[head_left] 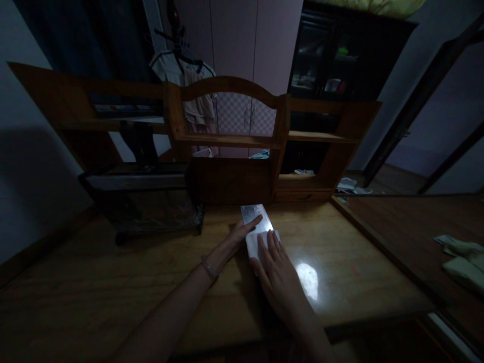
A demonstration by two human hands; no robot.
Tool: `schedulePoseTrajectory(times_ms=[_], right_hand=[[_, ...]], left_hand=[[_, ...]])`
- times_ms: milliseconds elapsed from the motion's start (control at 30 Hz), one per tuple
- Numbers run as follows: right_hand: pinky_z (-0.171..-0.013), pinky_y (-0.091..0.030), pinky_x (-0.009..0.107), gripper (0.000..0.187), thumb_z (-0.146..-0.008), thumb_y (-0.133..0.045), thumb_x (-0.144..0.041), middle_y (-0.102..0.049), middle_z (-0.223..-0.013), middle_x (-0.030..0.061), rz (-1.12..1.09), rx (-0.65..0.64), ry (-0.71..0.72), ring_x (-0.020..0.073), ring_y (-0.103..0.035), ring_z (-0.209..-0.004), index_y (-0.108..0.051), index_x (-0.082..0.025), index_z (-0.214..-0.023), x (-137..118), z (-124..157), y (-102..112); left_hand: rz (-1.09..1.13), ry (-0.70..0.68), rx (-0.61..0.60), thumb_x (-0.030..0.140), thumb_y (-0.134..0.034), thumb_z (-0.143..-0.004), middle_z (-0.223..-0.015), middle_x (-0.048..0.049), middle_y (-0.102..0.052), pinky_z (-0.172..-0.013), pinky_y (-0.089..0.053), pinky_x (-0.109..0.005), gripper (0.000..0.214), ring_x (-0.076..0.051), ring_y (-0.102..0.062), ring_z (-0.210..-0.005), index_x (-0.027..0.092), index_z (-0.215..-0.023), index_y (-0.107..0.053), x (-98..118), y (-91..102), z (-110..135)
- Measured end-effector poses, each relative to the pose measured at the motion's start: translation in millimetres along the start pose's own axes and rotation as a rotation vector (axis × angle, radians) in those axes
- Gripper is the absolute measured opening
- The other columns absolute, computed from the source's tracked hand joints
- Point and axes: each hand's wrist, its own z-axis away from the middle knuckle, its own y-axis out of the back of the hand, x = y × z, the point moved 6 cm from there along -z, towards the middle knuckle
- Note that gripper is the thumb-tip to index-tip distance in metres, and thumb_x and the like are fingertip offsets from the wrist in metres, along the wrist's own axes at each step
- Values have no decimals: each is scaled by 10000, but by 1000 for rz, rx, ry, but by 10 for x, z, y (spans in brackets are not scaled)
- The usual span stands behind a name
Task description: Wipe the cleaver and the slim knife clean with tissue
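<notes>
A flat, shiny rectangular thing (252, 212), pale and box-like, is held over the desk at the middle; I cannot make out its exact kind. My left hand (239, 234) grips it by its left side, the thumb lying across its top face. On its near part lies a folded white tissue or cloth (253, 246). My right hand (278, 275) presses that white piece down with its fingers laid over it. The near end of the shiny thing is hidden beneath my right hand.
The wooden desk (170, 277) carries a dark glass-fronted case (151, 201) at the left. Behind stands a wooden shelf frame (230, 141) with a small drawer (302, 196). A raised edge (378, 247) borders the right side, with pale cloth (465, 267) beyond it.
</notes>
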Motion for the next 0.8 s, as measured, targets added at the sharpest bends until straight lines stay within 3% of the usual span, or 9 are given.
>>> schedulePoseTrajectory(times_ms=[167, 400, 600, 800], right_hand=[[-1168, -193, 497, 567, -975, -346, -501, -96, -1583, 38, 12, -37, 17, 263, -8, -1444, -264, -272, -1487, 3, -42, 21], [-1170, -197, 475, 573, -984, -318, -495, -103, -1579, 53, 18, -65, 39, 241, -7, -1444, -235, -250, -1496, 20, -60, 32], [-1169, -194, 488, 562, -987, -329, -471, -92, -1582, 38, 11, -60, 52, 250, -2, -1445, -229, -254, -1496, 28, -61, 38], [-1164, -105, 550, 519, -1005, -302, -406, 10, -1586, -15, 60, -56, 78, 259, 72, -1437, -155, -337, -1498, -57, 21, 61]], left_hand=[[11, 3, -29, 525, -785, -611, -856, -89, -684, -634, -453, -272, 574, -157, -603, -663, 110, -996, -690, -42, 27, -33], [24, -15, -19, 520, -786, -616, -981, -117, -690, -720, -470, -289, 602, -193, -640, -783, 114, -1049, -683, 23, 0, 9], [39, 16, 28, 511, -804, -588, -929, -112, -696, -736, -459, -302, 575, -201, -638, -780, 112, -986, -694, 55, -22, 47], [52, 29, 22, 505, -805, -583, -893, -102, -686, -736, -445, -318, 578, -195, -616, -759, 101, -981, -694, 88, -58, 63]])
